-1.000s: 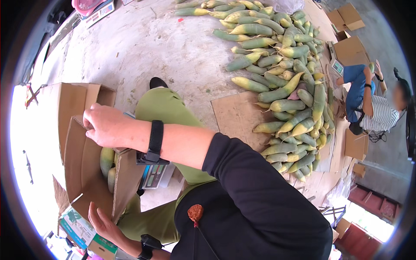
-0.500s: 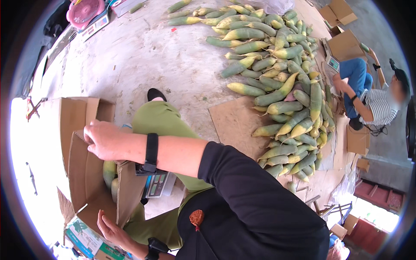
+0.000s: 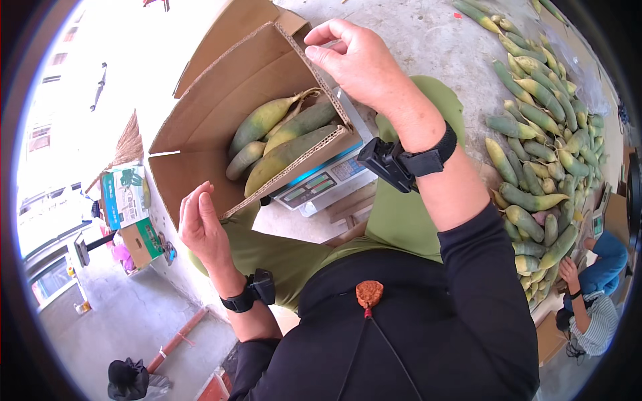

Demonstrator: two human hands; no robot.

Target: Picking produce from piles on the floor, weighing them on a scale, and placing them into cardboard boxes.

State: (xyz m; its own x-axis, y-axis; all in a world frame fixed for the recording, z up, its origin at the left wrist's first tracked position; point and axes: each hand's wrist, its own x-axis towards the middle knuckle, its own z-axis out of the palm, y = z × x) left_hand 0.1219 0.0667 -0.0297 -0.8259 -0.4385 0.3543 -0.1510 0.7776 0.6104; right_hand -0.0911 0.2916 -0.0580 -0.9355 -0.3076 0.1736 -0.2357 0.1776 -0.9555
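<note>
An open cardboard box (image 3: 200,128) sits on a digital scale (image 3: 311,188) in front of me, holding several long green-yellow radishes (image 3: 289,145). My right hand (image 3: 348,57) is by the box's top right edge, its fingers loosely bent and apart, with nothing visible in them; whether it touches the cardboard I cannot tell. My left hand (image 3: 200,217) is at the box's lower left edge, fingers slightly curved and holding nothing that I can see. Both wrists wear black straps with devices.
A large pile of radishes (image 3: 545,174) lies on the floor at right. Beyond it a co-worker (image 3: 592,321) sits in a striped top. At left stand printed cartons (image 3: 130,197) and a broom (image 3: 127,140). Another dark-clad figure or object (image 3: 127,377) is at bottom left.
My view has swung leftward, so the box appears more central and the pile farther right. My right arm now reaches upward instead of across to the left; the box's inside shows more.
</note>
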